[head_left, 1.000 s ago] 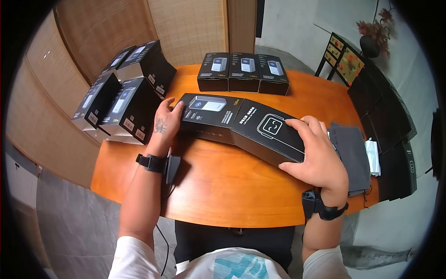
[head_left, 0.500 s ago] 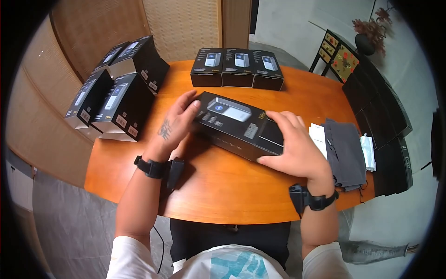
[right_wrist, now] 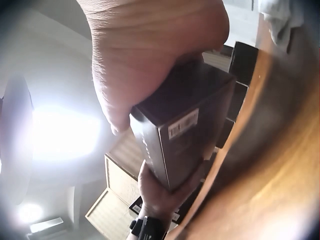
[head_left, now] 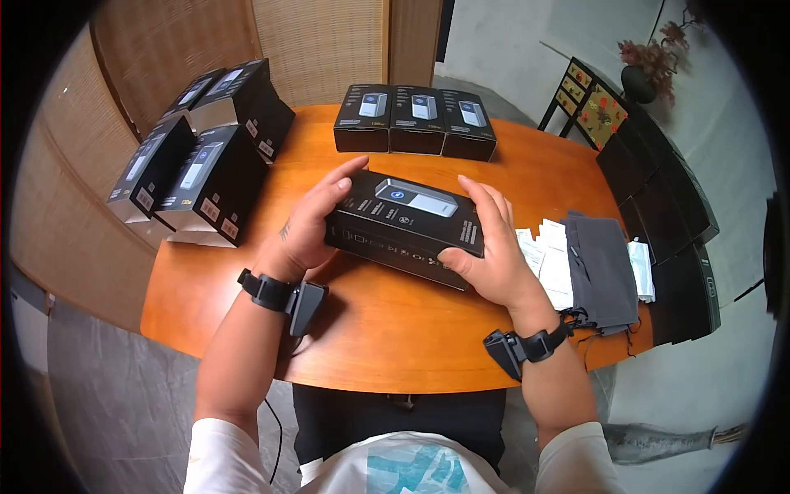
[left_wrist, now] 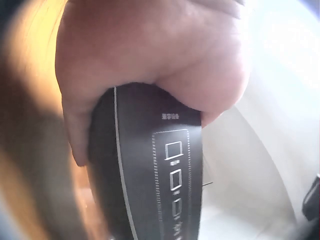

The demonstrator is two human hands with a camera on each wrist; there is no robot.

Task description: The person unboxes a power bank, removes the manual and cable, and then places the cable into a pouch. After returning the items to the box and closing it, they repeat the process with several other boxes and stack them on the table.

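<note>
A black cardboard box [head_left: 405,224] with a power-bank-like picture and white print on top lies at a slant between my hands over the middle of the table. My left hand [head_left: 319,216] grips its left end, thumb near the top edge. The right hand [head_left: 487,247] holds the other end, its thumb along the near side and fingers at the far side. In the left wrist view, my left palm covers the end of the box [left_wrist: 145,165], above a column of white icons. A barcode label [right_wrist: 183,124] shows on another face in the right wrist view.
Several similar black boxes [head_left: 206,177] stand at the table's left edge, and a row of three [head_left: 390,123] at the back. White papers [head_left: 553,255], a grey cloth pouch [head_left: 603,267] and a white packet [head_left: 641,270] lie at the right, beside more black boxes [head_left: 658,185].
My right hand has moved left, toward the left hand. The section with the white smiling-watch drawing at the box's right end no longer shows, and the box is shorter. More white paper shows.
</note>
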